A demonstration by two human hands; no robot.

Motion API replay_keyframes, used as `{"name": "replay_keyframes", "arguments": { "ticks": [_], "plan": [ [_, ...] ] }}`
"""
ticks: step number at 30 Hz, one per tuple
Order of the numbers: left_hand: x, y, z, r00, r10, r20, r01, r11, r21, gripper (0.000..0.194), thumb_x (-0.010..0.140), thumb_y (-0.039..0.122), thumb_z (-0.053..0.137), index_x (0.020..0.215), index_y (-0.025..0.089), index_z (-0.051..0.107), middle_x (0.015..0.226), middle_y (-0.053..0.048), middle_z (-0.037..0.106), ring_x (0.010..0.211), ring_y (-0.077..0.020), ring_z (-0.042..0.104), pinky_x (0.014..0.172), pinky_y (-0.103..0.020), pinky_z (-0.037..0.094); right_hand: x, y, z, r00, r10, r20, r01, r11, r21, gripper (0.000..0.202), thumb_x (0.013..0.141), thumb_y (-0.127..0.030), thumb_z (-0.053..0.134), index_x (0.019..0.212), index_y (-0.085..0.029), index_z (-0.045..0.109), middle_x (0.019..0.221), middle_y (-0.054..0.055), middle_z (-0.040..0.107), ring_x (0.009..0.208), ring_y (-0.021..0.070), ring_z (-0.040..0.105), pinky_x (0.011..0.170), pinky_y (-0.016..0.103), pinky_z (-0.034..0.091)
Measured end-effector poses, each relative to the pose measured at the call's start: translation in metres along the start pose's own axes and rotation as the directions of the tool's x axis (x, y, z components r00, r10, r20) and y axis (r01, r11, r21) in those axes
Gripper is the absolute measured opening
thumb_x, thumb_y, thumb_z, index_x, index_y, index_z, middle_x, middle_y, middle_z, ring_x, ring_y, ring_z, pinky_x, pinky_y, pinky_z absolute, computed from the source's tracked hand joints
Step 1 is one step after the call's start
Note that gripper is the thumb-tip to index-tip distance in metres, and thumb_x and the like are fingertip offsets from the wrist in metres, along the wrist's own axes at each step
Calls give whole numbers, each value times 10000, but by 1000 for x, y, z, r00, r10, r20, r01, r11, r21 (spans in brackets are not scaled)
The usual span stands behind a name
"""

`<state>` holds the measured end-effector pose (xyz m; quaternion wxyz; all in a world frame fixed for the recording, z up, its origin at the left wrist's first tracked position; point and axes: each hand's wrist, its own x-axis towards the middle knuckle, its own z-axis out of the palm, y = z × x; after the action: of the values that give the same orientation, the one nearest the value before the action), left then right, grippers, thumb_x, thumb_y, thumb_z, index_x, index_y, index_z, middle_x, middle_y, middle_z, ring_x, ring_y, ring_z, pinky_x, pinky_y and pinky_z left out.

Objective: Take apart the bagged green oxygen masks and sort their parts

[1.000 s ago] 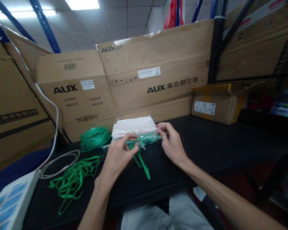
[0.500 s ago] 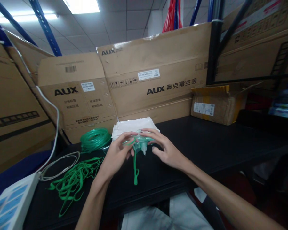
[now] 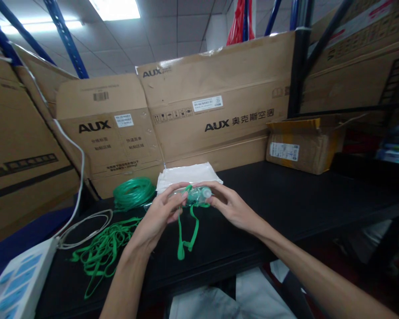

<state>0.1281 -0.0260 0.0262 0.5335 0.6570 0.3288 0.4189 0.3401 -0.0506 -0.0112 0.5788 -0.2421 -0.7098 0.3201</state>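
A clear green plastic mask (image 3: 197, 195) is held between my two hands above the black table, a round pale port facing me. My left hand (image 3: 166, 206) is closed on its left side, thumb pressed near a bit of green strap. On the right side, my right hand (image 3: 228, 204) grips the mask between thumb and fingers. A green elastic strap (image 3: 181, 248) hangs from the mask in a loop. Behind the hands lies a stack of white sheets or bags (image 3: 186, 173). Part of the mask is hidden by my fingers.
A coil of green tubing (image 3: 133, 192), a tangle of green straps (image 3: 103, 248) and a pale cable (image 3: 83, 230) lie on the left of the black table (image 3: 286, 199). A white and blue box (image 3: 23, 279) is front left. Cardboard stands behind; an open carton (image 3: 295, 148) sits back right.
The mask has turned, so its port now points toward me rather than down. My right thumb has closed onto it. The hanging strap has opened into a wider loop.
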Motion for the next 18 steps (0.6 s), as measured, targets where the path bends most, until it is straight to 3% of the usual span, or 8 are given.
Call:
{"name": "replay_keyframes", "arguments": {
  "ticks": [4, 8, 10, 14, 18],
  "plan": [
    [2, 1, -8, 995, -13, -98, 6, 997, -74, 498, 796, 375, 766, 1240, 182, 646, 729, 46, 488, 500, -19, 296, 443, -147, 205, 5, 2, -9, 958, 137, -250, -21, 908, 418, 254, 908, -398, 673, 1138, -291, 668, 1221, 22, 677, 1123, 229, 650, 1017, 418, 499],
    [5, -4, -12, 974, 27, -225, -20, 999, 33, 486, 761, 392, 761, 1177, 156, 671, 658, 64, 474, 467, -24, 275, 441, -156, 202, 12, 7, -24, 821, 388, -419, 25, 708, 706, 257, 825, -468, 738, 976, -269, 677, 1036, 14, 719, 989, 216, 680, 941, 405, 546],
    [7, -8, -11, 977, 31, -210, 4, 986, 165, 493, 751, 433, 754, 1153, 158, 682, 672, 43, 555, 459, -40, 335, 445, -171, 236, 14, 7, -27, 790, 434, -433, 28, 679, 733, 255, 823, -486, 733, 950, -271, 679, 977, 4, 721, 959, 205, 675, 912, 385, 551],
    [11, -18, -9, 995, -33, -97, 73, 896, 438, 531, 777, 585, 679, 1100, 165, 711, 842, -51, 742, 433, -94, 484, 462, -231, 341, 12, 3, -22, 807, 364, -464, 36, 755, 655, 244, 820, -459, 747, 971, -282, 675, 975, -15, 718, 984, 193, 659, 901, 355, 527],
    [8, -13, -16, 971, 83, -226, 77, 783, 617, 538, 838, 661, 558, 1032, 197, 748, 938, -55, 781, 448, -134, 565, 513, -264, 408, 10, 1, -14, 825, 336, -454, -34, 832, 554, 275, 779, -454, 786, 907, -244, 662, 996, 12, 727, 990, 216, 675, 877, 354, 509]
  ]
}}
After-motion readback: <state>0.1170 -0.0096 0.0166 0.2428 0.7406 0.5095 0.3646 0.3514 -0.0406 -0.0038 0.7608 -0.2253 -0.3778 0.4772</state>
